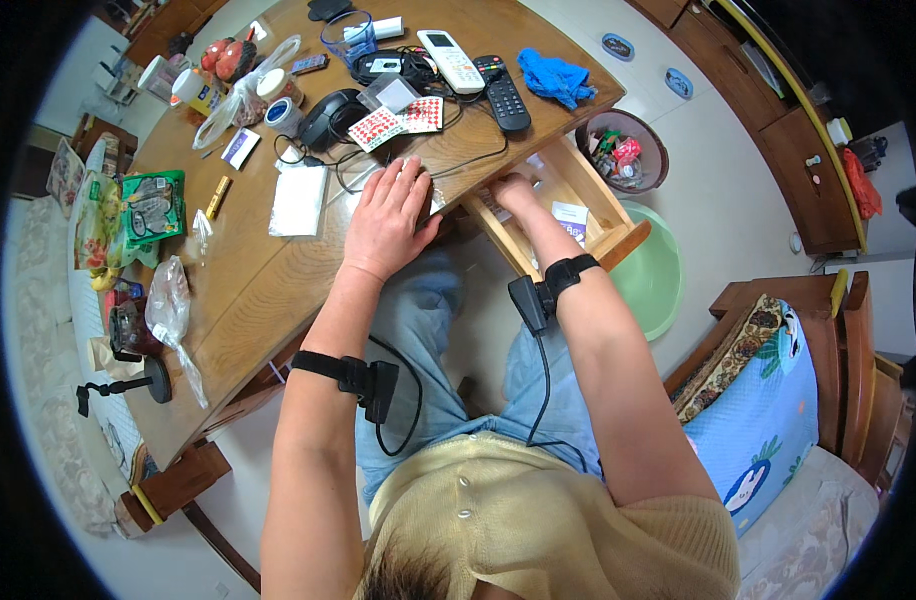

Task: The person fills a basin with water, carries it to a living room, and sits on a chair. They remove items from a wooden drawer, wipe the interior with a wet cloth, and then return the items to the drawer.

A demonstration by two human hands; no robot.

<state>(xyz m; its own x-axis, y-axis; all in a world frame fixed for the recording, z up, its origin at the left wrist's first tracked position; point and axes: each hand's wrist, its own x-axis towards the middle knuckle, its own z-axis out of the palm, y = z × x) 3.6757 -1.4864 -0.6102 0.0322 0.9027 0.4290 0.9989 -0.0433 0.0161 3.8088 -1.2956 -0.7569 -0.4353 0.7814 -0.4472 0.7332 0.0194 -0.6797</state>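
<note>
My left hand [390,214] lies palm down near the front edge of the wooden table [278,277], fingers extended and holding nothing. Some clear plastic shows around its fingers. Beside it on the left is a white packet [299,199]. My right hand [514,193] reaches into the pulled-out wooden drawer [608,214] under the tabletop. Its fingers are mostly hidden, so what they grip or touch cannot be made out. A white and purple card or small box [572,220] sits in the drawer, right of my wrist.
Two playing cards [377,128], a black mouse [330,118], a white remote control [452,61], a black remote control [504,94] and a blue cloth [555,78] occupy the table's far part. Below the drawer stands a green basin [664,277], near a filled waste bin [656,180].
</note>
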